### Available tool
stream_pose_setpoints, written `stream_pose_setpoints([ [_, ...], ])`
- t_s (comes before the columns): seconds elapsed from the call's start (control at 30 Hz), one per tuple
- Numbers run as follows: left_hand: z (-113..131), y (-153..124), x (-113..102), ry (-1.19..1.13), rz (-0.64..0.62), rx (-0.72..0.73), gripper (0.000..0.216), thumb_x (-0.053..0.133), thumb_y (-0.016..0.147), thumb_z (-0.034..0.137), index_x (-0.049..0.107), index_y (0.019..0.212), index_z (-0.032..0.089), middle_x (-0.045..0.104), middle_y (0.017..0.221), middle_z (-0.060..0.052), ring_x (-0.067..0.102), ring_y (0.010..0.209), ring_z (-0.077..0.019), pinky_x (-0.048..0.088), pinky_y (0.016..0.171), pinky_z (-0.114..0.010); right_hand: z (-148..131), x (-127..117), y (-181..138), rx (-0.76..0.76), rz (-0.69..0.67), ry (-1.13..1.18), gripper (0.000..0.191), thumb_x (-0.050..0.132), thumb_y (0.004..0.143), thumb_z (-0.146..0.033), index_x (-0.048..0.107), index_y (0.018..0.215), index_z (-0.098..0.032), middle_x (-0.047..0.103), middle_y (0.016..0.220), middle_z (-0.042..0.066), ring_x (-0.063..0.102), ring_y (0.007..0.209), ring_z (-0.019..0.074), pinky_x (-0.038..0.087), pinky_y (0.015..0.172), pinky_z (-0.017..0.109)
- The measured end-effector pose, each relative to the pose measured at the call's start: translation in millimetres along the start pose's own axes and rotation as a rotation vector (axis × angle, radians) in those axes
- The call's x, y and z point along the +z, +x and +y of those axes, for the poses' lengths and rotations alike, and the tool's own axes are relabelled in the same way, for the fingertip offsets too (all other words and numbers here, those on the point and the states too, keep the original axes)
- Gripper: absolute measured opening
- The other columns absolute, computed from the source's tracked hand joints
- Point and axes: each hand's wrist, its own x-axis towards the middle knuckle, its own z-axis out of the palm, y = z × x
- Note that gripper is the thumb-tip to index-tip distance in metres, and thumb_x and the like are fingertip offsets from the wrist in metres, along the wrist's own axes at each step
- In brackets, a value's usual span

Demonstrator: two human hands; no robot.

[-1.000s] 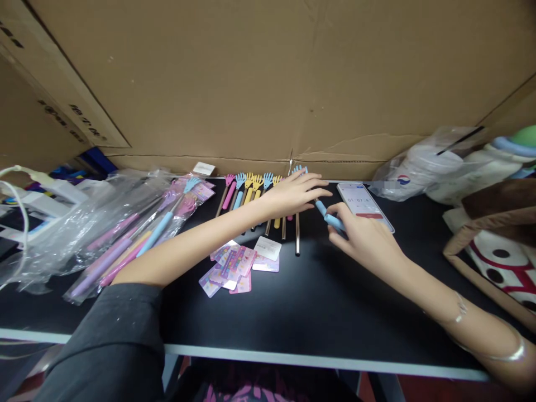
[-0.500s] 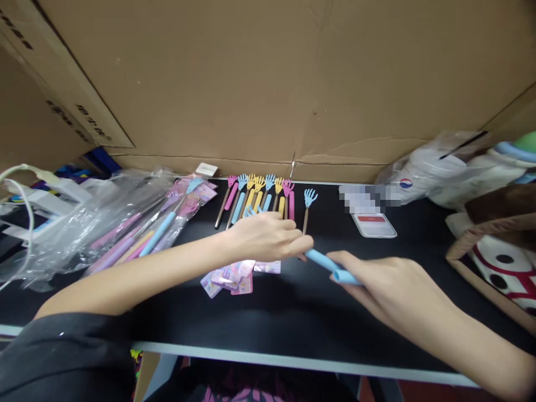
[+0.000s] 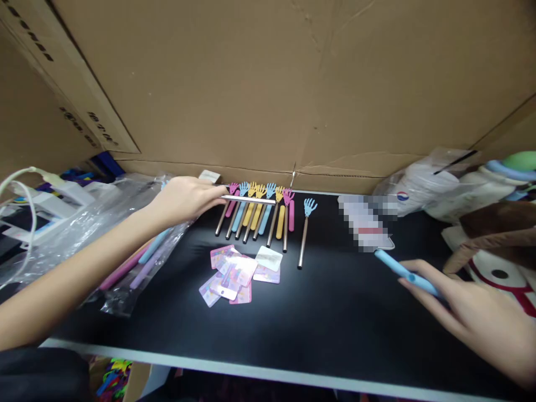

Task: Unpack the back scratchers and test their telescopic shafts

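Back scratchers (image 3: 272, 226): slim, shiny metal with splayed, finger-like claws (image 3: 288, 196), lined up on the smooth black surface (image 3: 335, 324), 1 apart at right
Left hand (image 3: 188, 198): holding a metal rod (image 3: 251, 199) above the row, its other end hidden
Right hand (image 3: 469, 307): closed around blue tubing (image 3: 391, 262), partly covered
Colours: claws pink, blue and yellow, like the handles (image 3: 292, 216) alongside

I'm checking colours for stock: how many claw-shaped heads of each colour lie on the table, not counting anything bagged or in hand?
Pink heads: 2
Blue heads: 3
Yellow heads: 3
Total: 8
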Motion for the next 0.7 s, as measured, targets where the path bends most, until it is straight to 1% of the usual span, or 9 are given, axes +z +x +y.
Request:
stream_pose_setpoints([
  [0.03,-4,1,3,0.002,-0.013,-0.032,0.048,0.022,0.101,0.043,0.063,0.097,0.018,0.065,0.078,-0.003,0.055,0.068,-0.0122,0.032,0.056,-0.024,2,5,8,0.071,-0.080,0.036,0.033,0.033,0.092,-0.049,0.055,0.102,-0.027,0.058,0.048,0.003,0.057,0.037,0.0251,0.030,0.036,0.029],
  [0.1,0,11,9,-0.040,-0.002,0.015,0.041,0.026,0.100,0.039,0.062,0.104,0.019,0.064,0.081,-0.004,0.056,0.071,-0.0143,0.036,0.060,-0.025,-2,16,29,0.151,-0.212,0.147,0.032,0.034,0.092,-0.044,0.051,0.111,-0.024,0.061,0.054,0.004,0.060,0.043,0.0250,0.034,0.041,0.029],
  [0.17,17,30,14,-0.093,0.033,0.176,0.033,0.032,0.099,0.030,0.063,0.102,0.019,0.063,0.080,-0.004,0.056,0.073,-0.0157,0.038,0.064,-0.027,-14,29,55,0.127,-0.230,0.262,0.029,0.038,0.092,-0.038,0.046,0.114,-0.022,0.065,0.068,0.006,0.063,0.053,0.0225,0.040,0.049,0.029],
  [0.23,38,53,18,-0.132,0.068,0.354,0.028,0.034,0.097,0.024,0.062,0.100,0.019,0.064,0.083,-0.004,0.056,0.081,-0.0171,0.040,0.072,-0.029,-29,43,82,0.097,-0.217,0.348,0.025,0.040,0.089,-0.035,0.045,0.108,-0.020,0.064,0.068,0.004,0.063,0.057,0.0214,0.042,0.052,0.028],
  [0.33,64,85,24,-0.206,0.130,0.464,0.025,0.037,0.095,0.018,0.061,0.101,0.020,0.065,0.100,-0.005,0.054,0.096,-0.0188,0.039,0.086,-0.032,-47,59,115,0.113,-0.325,0.557,0.020,0.037,0.092,-0.036,0.042,0.102,-0.020,0.061,0.065,0.001,0.060,0.051,0.0165,0.042,0.050,0.025],
  [0.43,80,109,37,-0.323,0.154,0.486,0.022,0.042,0.091,0.013,0.062,0.099,0.019,0.062,0.114,-0.006,0.050,0.106,-0.0203,0.036,0.096,-0.034,-51,65,133,0.202,-0.426,0.827,0.018,0.035,0.094,-0.039,0.037,0.098,-0.022,0.062,0.072,-0.001,0.051,0.038,0.0101,0.039,0.040,0.021],
  [0.5,90,123,50,-0.408,0.155,0.485,0.023,0.043,0.089,0.010,0.063,0.097,0.018,0.061,0.116,-0.007,0.049,0.109,-0.0206,0.036,0.099,-0.034,-46,66,137,0.263,-0.380,0.975,0.021,0.037,0.093,-0.043,0.037,0.094,-0.022,0.061,0.071,-0.003,0.046,0.034,0.0078,0.037,0.036,0.021],
  [0.6,107,144,70,-0.504,0.124,0.480,0.026,0.043,0.088,0.008,0.065,0.095,0.018,0.062,0.117,-0.006,0.047,0.114,-0.0208,0.034,0.103,-0.034,-31,66,135,0.371,-0.234,1.153,0.027,0.040,0.091,-0.049,0.037,0.091,-0.022,0.054,0.062,-0.007,0.037,0.030,0.0051,0.037,0.034,0.020],
  [0.7,124,159,86,-0.524,0.044,0.486,0.030,0.044,0.084,0.003,0.067,0.094,0.020,0.059,0.124,-0.005,0.043,0.123,-0.0222,0.025,0.110,-0.041,-18,67,130,0.466,-0.141,1.279,0.028,0.047,0.088,-0.048,0.038,0.092,-0.023,0.047,0.058,-0.010,0.028,0.029,0.0031,0.039,0.035,0.021],
])
